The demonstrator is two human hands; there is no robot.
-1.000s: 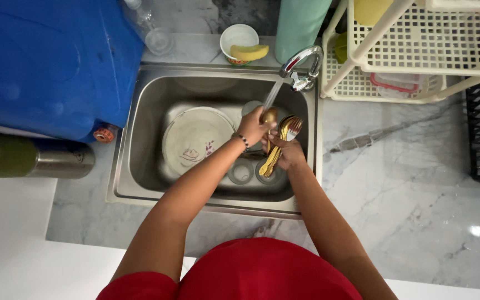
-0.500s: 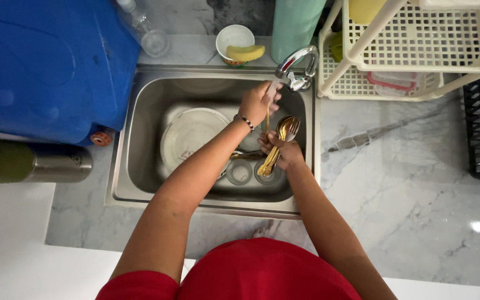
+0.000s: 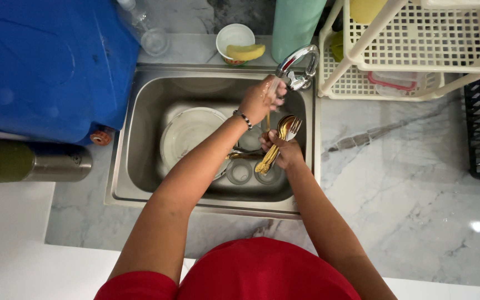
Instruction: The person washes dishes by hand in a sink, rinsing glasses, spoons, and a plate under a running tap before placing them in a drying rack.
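Nearest, the right hand (image 3: 286, 151) is closed around a bundle of gold cutlery (image 3: 276, 145), spoons and a fork fanned toward twelve o'clock above the steel sink (image 3: 140, 139). Inside the basin lie glasses (image 3: 240, 171) and a white plate (image 3: 187, 136) at nine o'clock. Farther, the left hand (image 3: 262, 100) grips the chrome tap (image 3: 296, 65). Beyond, a small white bowl (image 3: 234, 38) holds something yellow.

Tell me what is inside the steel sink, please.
Inside the sink lie a white plate and clear glasses. The right hand holds golden cutlery there. The arms cover whatever lies beneath them.
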